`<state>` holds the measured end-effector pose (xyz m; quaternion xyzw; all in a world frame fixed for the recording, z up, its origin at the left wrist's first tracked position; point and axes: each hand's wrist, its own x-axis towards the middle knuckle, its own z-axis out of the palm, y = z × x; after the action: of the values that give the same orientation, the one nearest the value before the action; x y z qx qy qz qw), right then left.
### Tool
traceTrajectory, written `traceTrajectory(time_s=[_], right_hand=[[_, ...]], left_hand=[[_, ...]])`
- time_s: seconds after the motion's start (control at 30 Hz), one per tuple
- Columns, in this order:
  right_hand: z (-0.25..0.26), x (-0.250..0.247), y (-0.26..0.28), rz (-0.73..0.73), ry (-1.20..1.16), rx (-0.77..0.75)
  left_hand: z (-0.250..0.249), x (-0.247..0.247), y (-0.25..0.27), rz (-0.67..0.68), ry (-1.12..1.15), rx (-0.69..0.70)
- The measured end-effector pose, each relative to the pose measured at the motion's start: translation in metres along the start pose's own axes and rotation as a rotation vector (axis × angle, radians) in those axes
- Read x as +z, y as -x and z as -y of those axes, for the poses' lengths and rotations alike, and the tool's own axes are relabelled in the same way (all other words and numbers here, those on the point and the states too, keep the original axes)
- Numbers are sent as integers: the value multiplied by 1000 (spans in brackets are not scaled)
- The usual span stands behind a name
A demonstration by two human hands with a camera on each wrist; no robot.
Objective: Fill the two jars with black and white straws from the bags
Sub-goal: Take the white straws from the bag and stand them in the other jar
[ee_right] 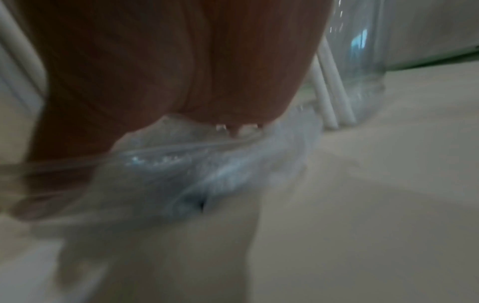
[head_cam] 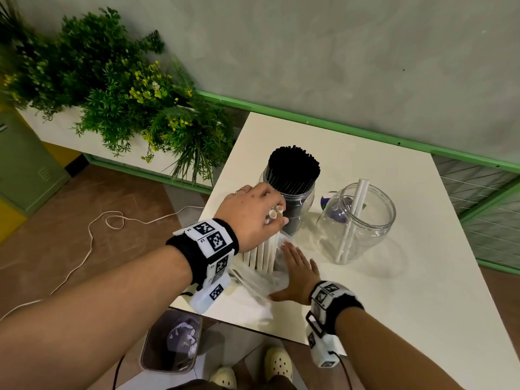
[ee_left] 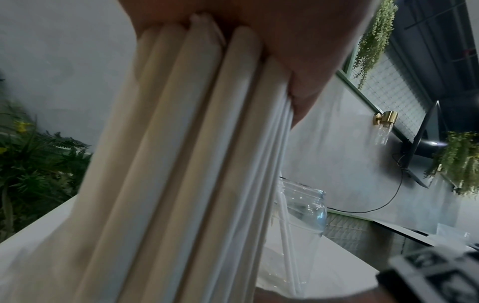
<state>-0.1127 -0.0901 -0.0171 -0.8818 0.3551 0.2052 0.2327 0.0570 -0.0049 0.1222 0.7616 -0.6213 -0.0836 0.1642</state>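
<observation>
My left hand (head_cam: 254,213) grips the top of an upright bundle of white straws (head_cam: 263,256), seen close up as white straws (ee_left: 197,164) in the left wrist view. Their lower ends stand in a clear plastic bag (head_cam: 261,280) on the white table (head_cam: 394,291). My right hand (head_cam: 299,273) lies flat with straight fingers on the bag, which shows blurred as crumpled plastic (ee_right: 197,174). Behind my left hand stands a clear jar (head_cam: 299,202) packed with black straws (head_cam: 294,168). To its right a second clear jar (head_cam: 363,223) holds two white straws (head_cam: 356,212).
A planter of green foliage (head_cam: 118,88) runs along the left of the table. Below the table's near edge stands a bin (head_cam: 173,342) with crumpled paper. A white cord (head_cam: 92,237) lies on the brown floor. A green rail (head_cam: 365,133) borders the far wall.
</observation>
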Motion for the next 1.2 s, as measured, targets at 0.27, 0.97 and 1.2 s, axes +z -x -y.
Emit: traceTrajectory(time_s=[0.27, 0.97, 1.2], right_hand=[[40, -65, 39, -577, -606, -379], [85, -93, 26, -760, -42, -538], [77, -86, 27, -782, -92, -536]], left_hand=[[4, -1, -3, -54, 41, 8], [80, 59, 35, 16, 1299, -1011], [104, 106, 34, -31, 1165, -1107]])
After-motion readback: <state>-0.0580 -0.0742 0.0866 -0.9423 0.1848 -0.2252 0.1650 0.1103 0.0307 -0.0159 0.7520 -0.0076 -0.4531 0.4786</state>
